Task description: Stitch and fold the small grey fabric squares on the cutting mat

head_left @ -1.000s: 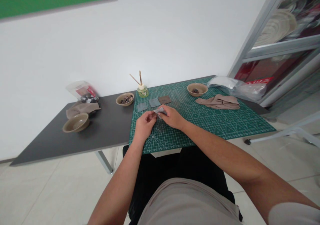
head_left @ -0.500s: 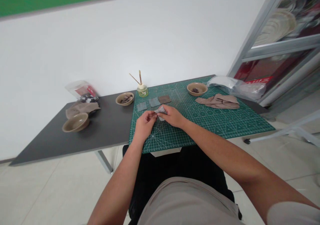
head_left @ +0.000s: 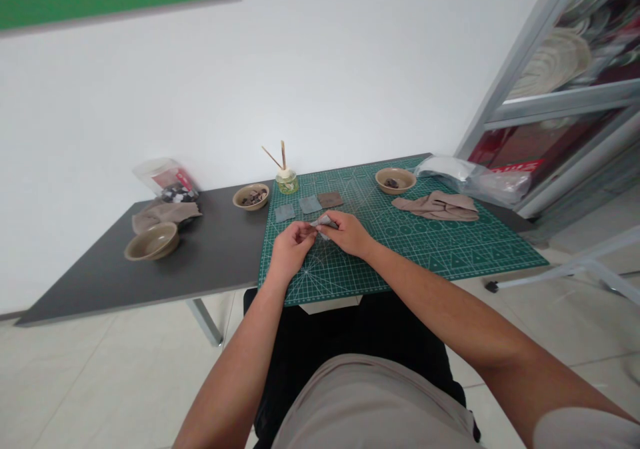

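Between my two hands a small grey piece of cloth (head_left: 325,222) is held a little above the green cutting mat (head_left: 400,256). The fingers of my left hand (head_left: 291,246) are closed in a pinch on its left edge. My right hand (head_left: 349,234) grips the upper and right part, its thumb meeting the left fingertips. The cloth looks folded or bunched, and much of it is hidden by my fingers. Just beyond my hands lie a grey-blue square (head_left: 285,212), a second grey-blue square (head_left: 310,204) and a brown square (head_left: 330,200), side by side on the mat.
A bowl of small stones (head_left: 251,197) and a reed diffuser (head_left: 287,181) stand near the wall. Another bowl (head_left: 395,180) holds dark pieces, beside a brown cloth (head_left: 440,206) and plastic bag (head_left: 473,177). Leftward are a bowl (head_left: 153,242), cloth (head_left: 165,216) and bag (head_left: 167,179).
My hands stay in nearly the same place on the grey cloth, with only a slight shift of the fingers. The camera view has moved a little.
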Tool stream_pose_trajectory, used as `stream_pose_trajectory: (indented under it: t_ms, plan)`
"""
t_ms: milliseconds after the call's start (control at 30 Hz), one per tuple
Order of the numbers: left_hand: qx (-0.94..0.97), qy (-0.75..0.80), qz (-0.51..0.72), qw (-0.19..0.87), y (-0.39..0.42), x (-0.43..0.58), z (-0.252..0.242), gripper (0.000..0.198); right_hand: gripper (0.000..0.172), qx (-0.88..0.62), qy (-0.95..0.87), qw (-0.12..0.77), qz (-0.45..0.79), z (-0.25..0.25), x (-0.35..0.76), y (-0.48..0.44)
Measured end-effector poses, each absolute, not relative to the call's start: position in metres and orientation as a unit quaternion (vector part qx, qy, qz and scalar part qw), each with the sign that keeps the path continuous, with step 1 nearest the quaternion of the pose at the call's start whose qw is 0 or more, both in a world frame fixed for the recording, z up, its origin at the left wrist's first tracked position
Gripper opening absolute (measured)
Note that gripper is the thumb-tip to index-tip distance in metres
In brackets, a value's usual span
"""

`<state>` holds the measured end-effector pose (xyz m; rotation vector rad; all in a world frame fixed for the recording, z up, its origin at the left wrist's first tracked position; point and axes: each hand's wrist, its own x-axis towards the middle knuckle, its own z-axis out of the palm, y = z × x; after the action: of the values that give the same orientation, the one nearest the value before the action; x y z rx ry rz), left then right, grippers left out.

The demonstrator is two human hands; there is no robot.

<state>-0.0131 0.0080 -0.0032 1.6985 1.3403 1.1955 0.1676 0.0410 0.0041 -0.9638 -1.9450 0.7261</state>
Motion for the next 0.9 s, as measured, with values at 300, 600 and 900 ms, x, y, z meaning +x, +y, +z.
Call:
stream_pose_trajectory:
  t_ms: [300, 600, 900]
  plan:
    - [0.619, 0.515, 0.485, 0.341, 0.009, -0.0144, -0.0068, 0.024, 0.029, -0.417, -0.764, 0.411, 0.273, 0.0026, 0.169, 0.042]
    - [0.611, 0.493, 0.49, 0.379, 0.0099, -0.0146, -0.0048, 0.022, 0.021, -0.41, -0.769, 0.4, 0.285, 0.0025, 0.169, 0.0415]
    - [0.634, 0.497, 0.465, 0.367, 0.01, -0.0157, -0.0053, 0.021, 0.013, -0.367, -0.79, 0.402, 0.283, -0.0006, 0.1655, 0.0436]
